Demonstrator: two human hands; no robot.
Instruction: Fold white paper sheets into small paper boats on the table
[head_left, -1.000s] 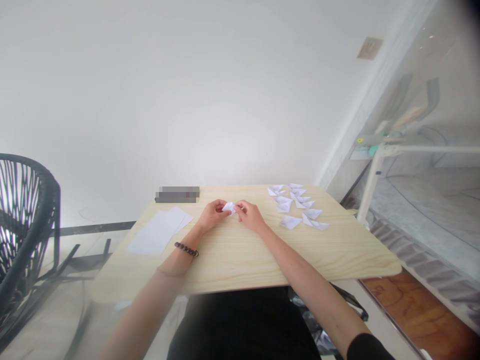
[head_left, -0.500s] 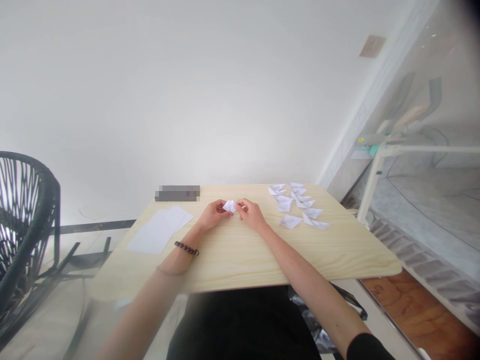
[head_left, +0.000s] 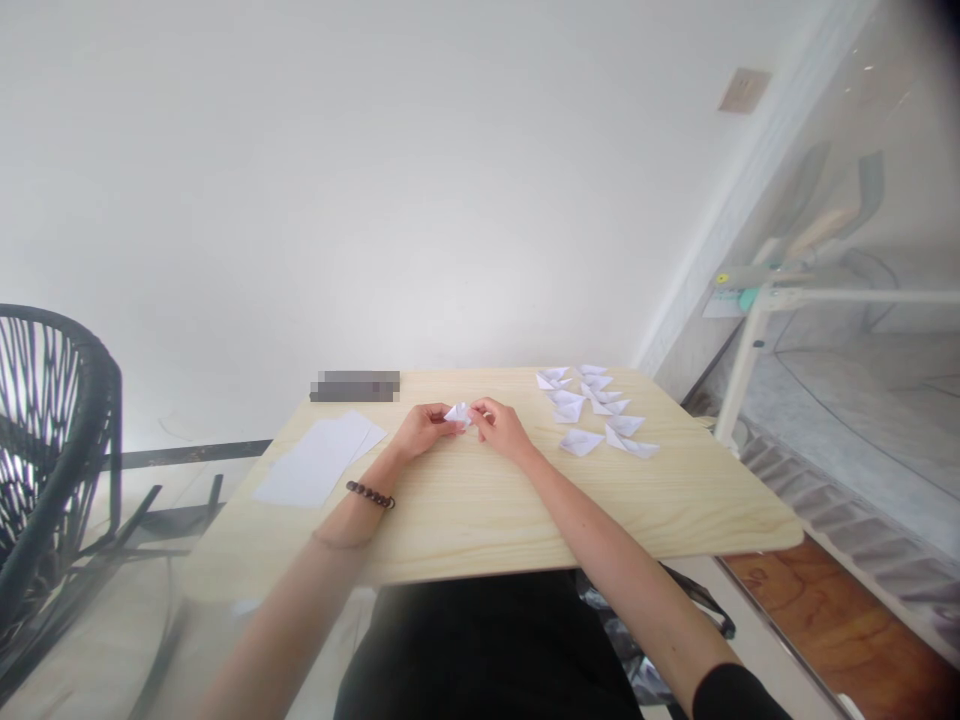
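A small piece of folded white paper is held just above the middle of the table, between both hands. My left hand pinches its left and lower side, thumb in front. On its right side, the fingertips of my right hand grip the edge. Its exact folds are too small to make out. To the right of my hands stand several folded white paper boats, grouped in loose rows. Flat sheets of white paper lie overlapping to the left of my left forearm.
The light wooden table stands against a white wall. A pixelated dark patch covers something at its back left. A dark woven chair is at the left, and a white metal frame rises beyond the right edge.
The folded paper has changed shape slightly between my fingers, its top now less pointed and more open. Both hands stay in nearly the same place.
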